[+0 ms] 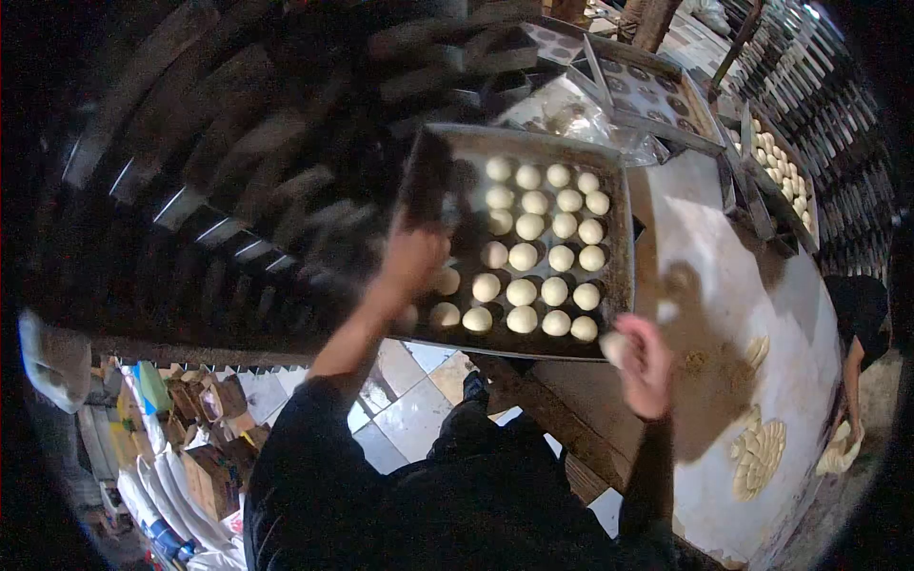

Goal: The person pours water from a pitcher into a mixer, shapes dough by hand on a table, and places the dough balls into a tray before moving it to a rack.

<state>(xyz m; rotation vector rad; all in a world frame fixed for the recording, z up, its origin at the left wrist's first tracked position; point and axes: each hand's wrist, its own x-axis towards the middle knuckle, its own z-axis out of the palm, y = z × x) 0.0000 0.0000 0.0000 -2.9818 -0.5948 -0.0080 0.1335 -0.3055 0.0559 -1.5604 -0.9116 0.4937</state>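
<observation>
A dark metal baking tray [619,243] carries rows of round, pale dough balls [522,257]. Over the tray's shaded left side is my left hand [416,262], its fingers curled down; whatever they hold, if anything, is hidden. A dough ball [446,280] lies just beside that hand. At the tray's lower right corner, my right hand [647,366] is closed around another dough ball [614,349], somewhat blurred by motion.
To the right is a floured worktable [700,219] with cut dough pieces [759,452] on it. More trays [657,95] stand behind. A co-worker's hand [852,423] handles dough [838,452] at far right. Dark slatted racks [209,205] line the left; sacks [181,490] lie below.
</observation>
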